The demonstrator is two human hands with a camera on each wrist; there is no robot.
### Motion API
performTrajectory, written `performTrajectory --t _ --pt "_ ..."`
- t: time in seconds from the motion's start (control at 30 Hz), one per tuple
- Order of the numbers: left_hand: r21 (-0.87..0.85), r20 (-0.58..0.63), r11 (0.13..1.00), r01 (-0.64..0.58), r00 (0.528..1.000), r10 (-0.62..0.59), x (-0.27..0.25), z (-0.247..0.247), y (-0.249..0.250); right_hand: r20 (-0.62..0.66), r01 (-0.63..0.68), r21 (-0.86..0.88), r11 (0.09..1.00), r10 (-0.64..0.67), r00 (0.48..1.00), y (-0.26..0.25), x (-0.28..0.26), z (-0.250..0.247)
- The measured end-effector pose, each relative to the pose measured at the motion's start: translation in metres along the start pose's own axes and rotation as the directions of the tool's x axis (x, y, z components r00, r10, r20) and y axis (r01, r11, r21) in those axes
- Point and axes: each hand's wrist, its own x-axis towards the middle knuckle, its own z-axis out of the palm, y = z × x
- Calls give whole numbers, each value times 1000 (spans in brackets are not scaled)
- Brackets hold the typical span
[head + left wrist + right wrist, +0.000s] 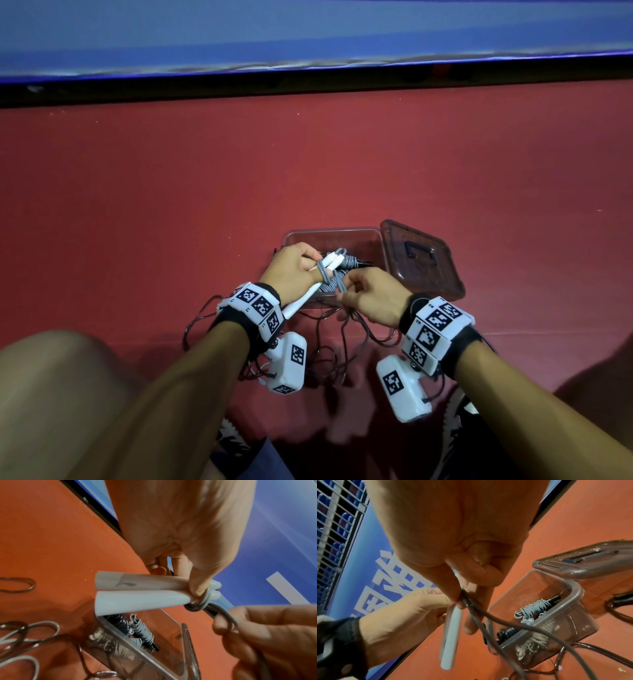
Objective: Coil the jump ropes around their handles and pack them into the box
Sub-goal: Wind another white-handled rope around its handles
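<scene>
My left hand [294,269] grips two white jump-rope handles [137,593] held side by side above the clear box [375,234]. A few turns of grey rope [199,603] circle the handles near their top end, under my thumb. My right hand [368,294] pinches the same grey rope [488,614] close to the handles, between thumb and fingers. Inside the box [575,589] lie coiled jump ropes [533,607] with grey cord wound round dark handles. The rest of the rope hangs down to the floor.
The box's lid [423,258] lies flat to the right of the box. Loose loops of grey and dark rope [329,356] spread over the red floor [308,171] in front of the box, near my knees. A blue board [308,31] runs along the far edge.
</scene>
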Motion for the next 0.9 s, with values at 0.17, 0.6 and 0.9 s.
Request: performTrajectory --t 0.17,0.6,0.9 --pt "138 0 990 -33 999 34 0 2 -6 -50 119 -287 950 -139 989 -13 -10 -4" --pt "277 314 946 -170 946 78 -4 13 -14 -113 163 -252 954 -196 974 -13 -5 -8" --pt "-161 359 986 -37 929 93 -7 1 1 -382 112 52 992 -83 920 11 10 -13"
